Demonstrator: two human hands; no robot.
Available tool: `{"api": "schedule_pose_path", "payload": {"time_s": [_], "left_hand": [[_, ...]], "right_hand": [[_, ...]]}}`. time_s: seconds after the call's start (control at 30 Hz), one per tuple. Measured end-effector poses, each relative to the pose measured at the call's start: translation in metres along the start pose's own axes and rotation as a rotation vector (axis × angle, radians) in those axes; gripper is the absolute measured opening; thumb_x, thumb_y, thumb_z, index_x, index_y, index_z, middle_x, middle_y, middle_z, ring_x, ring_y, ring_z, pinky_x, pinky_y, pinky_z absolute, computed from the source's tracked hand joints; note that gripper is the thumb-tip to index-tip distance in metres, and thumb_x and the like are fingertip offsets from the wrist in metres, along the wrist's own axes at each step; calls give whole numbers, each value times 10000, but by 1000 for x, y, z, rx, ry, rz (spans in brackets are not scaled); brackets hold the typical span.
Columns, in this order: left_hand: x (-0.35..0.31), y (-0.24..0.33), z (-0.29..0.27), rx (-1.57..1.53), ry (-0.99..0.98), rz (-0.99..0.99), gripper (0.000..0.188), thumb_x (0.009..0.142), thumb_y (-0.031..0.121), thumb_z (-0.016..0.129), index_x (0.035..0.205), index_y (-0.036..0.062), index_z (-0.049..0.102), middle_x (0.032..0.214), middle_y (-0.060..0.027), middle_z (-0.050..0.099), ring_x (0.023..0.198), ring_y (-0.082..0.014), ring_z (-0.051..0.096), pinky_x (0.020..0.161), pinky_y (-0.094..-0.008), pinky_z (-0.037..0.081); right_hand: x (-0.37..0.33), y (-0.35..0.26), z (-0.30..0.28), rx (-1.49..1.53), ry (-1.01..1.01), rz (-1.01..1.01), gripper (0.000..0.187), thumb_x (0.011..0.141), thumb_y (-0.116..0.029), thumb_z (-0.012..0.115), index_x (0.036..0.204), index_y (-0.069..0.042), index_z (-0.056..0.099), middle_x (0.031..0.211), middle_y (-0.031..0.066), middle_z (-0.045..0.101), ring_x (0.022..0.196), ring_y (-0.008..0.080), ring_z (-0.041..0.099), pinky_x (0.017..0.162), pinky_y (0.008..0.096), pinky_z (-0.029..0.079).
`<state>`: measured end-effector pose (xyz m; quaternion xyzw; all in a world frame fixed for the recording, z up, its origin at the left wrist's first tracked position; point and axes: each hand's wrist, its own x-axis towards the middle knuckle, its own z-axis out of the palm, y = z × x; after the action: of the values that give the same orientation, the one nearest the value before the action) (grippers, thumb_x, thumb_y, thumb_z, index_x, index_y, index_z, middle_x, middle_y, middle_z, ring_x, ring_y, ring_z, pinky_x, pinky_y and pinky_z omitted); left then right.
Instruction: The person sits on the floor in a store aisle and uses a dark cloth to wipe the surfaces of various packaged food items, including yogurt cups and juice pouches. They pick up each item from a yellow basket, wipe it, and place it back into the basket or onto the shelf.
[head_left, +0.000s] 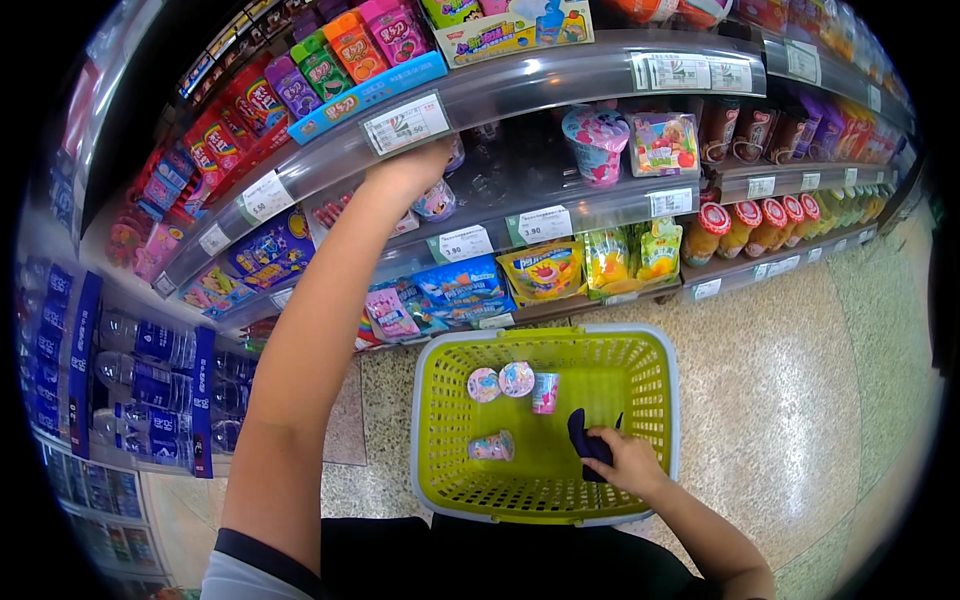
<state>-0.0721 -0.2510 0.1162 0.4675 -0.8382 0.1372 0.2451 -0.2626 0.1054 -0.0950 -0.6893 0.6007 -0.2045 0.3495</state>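
L hand (415, 168) was by a sm. cup (436, 203), its grip hidden & impossible to judge, w/ R hand (632, 464) closed round a dk purple item (579, 436) over the grn basket (545, 345).

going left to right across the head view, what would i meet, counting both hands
Blue-labelled water bottles → left hand → four small pastel cups in the basket → right hand holding a dark purple item → red-lidded jars.

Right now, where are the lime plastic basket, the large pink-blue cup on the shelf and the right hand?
Lime plastic basket (548, 450): head view, inner floor.
Large pink-blue cup (600, 157): head view, front side.
Right hand (632, 465): head view, back of the hand.
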Motion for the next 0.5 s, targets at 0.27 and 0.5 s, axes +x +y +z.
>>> {"api": "schedule_pose_path", "payload": {"time_s": [0.27, 0.5], "left_hand": [[12, -17, 13, -88, -140, -34, 330, 876, 324, 503, 1066, 70, 593, 1068, -161, 597, 1013, -309, 547, 872, -377, 413], [5, -15, 16, -101, 118, 128, 324, 845, 327, 537, 990, 46, 610, 900, -134, 631, 828, -246, 595, 751, -364, 448]], "right_hand": [[0, 0, 0, -17, -31, 9, 382, 759, -262, 679, 1069, -103, 522, 891, 120, 635, 786, 286, 625, 671, 375, 502], [0, 4, 3, -19, -26, -25, 382, 761, -252, 676, 1072, -101, 514, 913, 120, 634, 798, 289, 624, 675, 379, 502]]}}
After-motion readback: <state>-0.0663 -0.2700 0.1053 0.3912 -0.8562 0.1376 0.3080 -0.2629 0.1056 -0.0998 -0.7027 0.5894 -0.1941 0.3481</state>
